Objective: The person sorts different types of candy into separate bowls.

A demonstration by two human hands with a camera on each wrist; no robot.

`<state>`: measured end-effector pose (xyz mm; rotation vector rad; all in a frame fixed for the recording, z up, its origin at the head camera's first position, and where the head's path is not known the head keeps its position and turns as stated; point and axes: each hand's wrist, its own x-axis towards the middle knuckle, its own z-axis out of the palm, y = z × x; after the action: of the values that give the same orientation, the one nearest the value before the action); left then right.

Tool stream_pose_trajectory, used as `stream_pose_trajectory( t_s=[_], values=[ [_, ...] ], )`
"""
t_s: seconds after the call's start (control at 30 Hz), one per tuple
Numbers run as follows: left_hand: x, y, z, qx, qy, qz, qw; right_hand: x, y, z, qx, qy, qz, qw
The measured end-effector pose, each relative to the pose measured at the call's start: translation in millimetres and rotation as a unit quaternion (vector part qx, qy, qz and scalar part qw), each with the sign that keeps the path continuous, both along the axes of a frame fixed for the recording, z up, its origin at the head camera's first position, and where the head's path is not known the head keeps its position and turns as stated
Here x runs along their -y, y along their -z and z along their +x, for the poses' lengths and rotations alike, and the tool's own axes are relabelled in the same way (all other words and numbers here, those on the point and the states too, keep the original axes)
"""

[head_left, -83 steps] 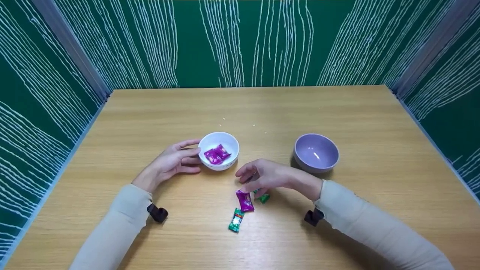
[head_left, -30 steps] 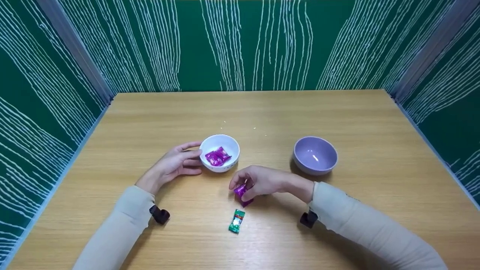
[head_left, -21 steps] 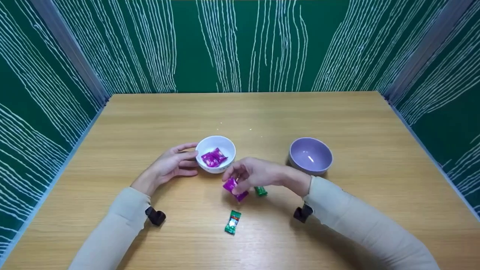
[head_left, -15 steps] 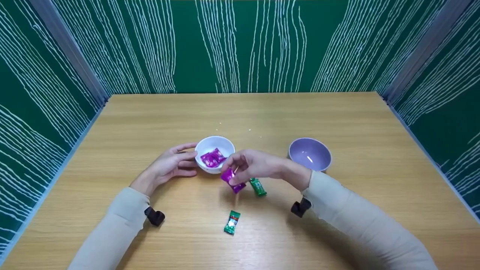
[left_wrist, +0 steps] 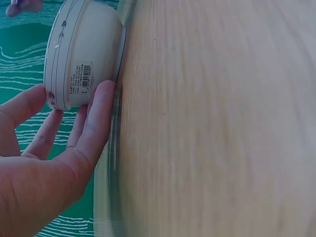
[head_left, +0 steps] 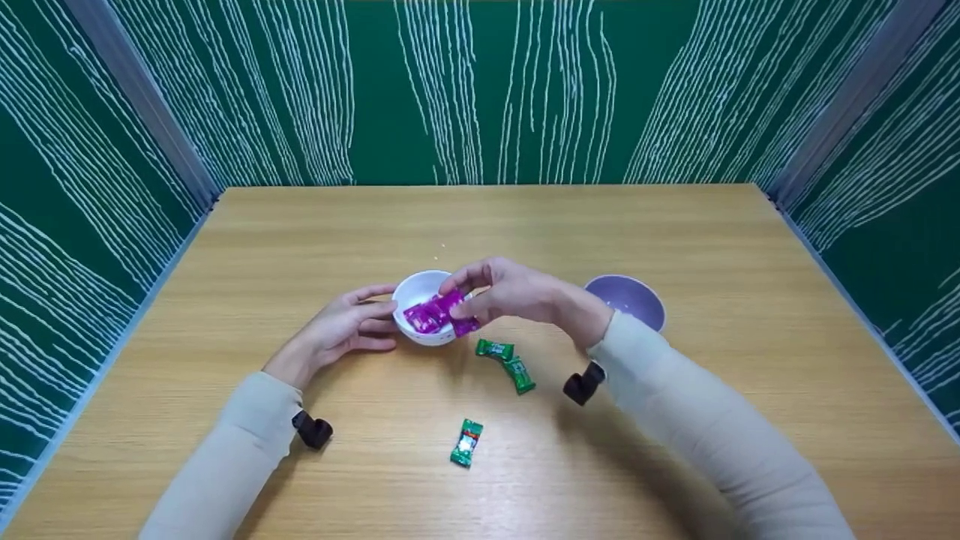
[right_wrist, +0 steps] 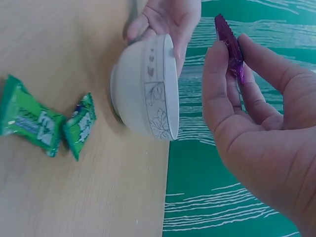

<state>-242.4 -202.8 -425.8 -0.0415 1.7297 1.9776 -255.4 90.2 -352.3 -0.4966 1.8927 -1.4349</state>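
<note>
My right hand (head_left: 510, 292) pinches a purple-wrapped candy (right_wrist: 229, 44) between thumb and fingers, over the right side of a white bowl (head_left: 427, 339). More purple candies (head_left: 424, 318) lie inside that bowl, partly hidden behind the held one. With fairly straight fingers my left hand (head_left: 341, 330) touches the bowl's left side; the left wrist view has the fingertips against its wall, near a barcode label (left_wrist: 81, 77). Two green-wrapped candies, one (head_left: 495, 349) end to end with the other (head_left: 519, 375), lie on the table below the right hand. A third green candy (head_left: 466, 442) lies nearer the front.
A purple bowl (head_left: 634, 300) stands to the right, partly covered by the right forearm. Tiny white specks (head_left: 442, 245) dot the wooden table (head_left: 337, 225) behind the white bowl. Green walls (head_left: 420, 150) with white lines enclose the table.
My right hand has picked up the purple candy from the table and carried it up and left to the white bowl, uncovering two green candies. The left hand has stayed at the bowl.
</note>
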Motion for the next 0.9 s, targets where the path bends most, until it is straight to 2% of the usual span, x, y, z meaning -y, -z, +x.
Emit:
stream_pose_trajectory(
  t_s=[0.17,0.37,0.9],
  values=[
    [-0.5,1.2,0.0,0.0,-0.003,0.003,1.0,8.7,3.7,-9.0,0.034,0.03,-0.031,0.999],
    [-1.4,3.5,0.3,0.0,-0.001,0.008,1.0,17.6,12.0,-13.7,0.068,0.046,-0.054,0.995],
    [-0.6,2.2,-0.6,0.002,0.0,0.011,0.9999,20.0,30.9,-20.0,0.078,0.126,-0.078,0.986]
  ],
)
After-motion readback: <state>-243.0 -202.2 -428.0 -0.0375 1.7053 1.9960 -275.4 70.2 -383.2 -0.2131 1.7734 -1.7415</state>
